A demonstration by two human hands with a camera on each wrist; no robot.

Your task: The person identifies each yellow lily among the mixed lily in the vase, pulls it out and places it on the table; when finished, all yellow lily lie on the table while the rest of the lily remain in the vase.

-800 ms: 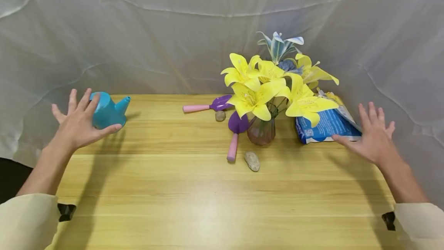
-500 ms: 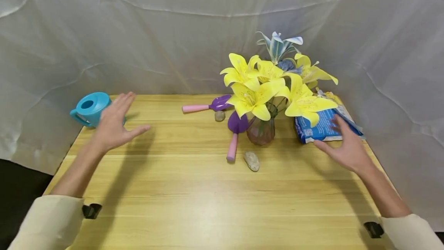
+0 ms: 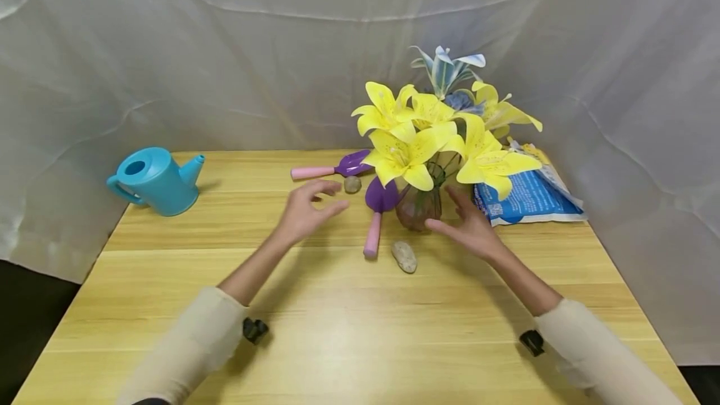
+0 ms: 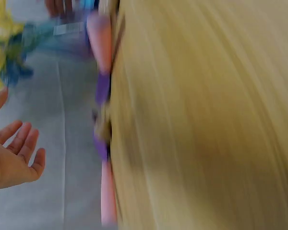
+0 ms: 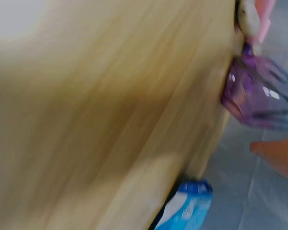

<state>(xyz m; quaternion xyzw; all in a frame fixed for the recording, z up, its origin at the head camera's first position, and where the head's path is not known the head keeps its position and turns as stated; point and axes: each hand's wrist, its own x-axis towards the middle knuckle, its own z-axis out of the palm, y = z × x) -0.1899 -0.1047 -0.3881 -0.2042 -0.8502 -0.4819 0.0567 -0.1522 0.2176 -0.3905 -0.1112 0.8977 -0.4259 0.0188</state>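
Observation:
Beside a see-through purple vase (image 3: 413,212) my right hand (image 3: 469,224) reaches in, thumb and fingers apart, with nothing in its grasp. Yellow lilies (image 3: 399,149) and a pale blue flower (image 3: 444,70) stand in the vase. My left hand (image 3: 306,210) hovers left of two small purple garden tools with pink handles, its fingers loosely bent and holding nothing. One, a trowel (image 3: 381,199), points toward me; the other, a scoop (image 3: 351,164), lies sideways behind a small round stone (image 3: 352,185). In the right wrist view, a fingertip (image 5: 264,147) shows close to the vase.
A turquoise watering can (image 3: 160,183) stands at the back left of the wooden table (image 3: 337,317). A blue and white bag (image 3: 523,199) lies behind the right hand. A larger oval stone (image 3: 404,257) rests in front of the vase. Grey cloth (image 3: 253,67) hangs behind.
Both hands have swung inward: the left from the watering can toward the garden tools, the right from the bag to the vase. The objects on the table have stayed put.

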